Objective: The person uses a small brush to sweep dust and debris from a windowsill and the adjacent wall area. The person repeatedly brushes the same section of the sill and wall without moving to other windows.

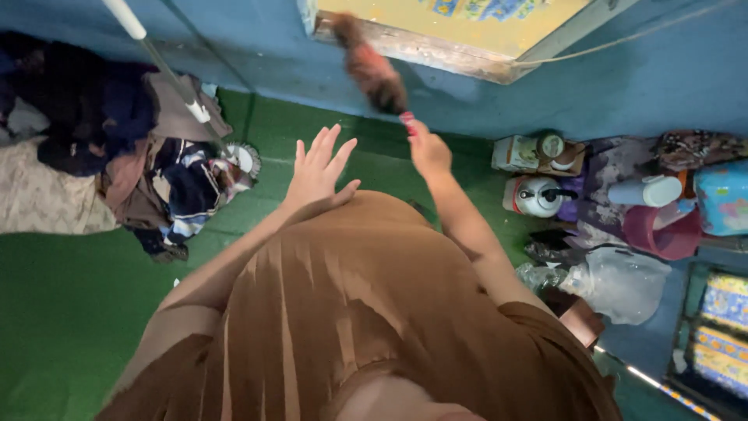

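My right hand (pixel 428 151) grips the red handle of a reddish-brown feather duster (pixel 371 66). The duster's head is blurred and reaches up against the blue wall, just below a worn wooden window frame (pixel 436 53). My left hand (pixel 318 171) is raised in front of me with the fingers spread, holding nothing. Below both arms is my brown pleated garment (pixel 351 312).
A pile of clothes (pixel 117 148) lies at the left on the green floor (pixel 62 296), with a white-handled pole (pixel 160 62) leaning over it. At the right stand a white kettle (pixel 538 196), jars, a pink tub (pixel 662 234) and plastic bags (pixel 615 281).
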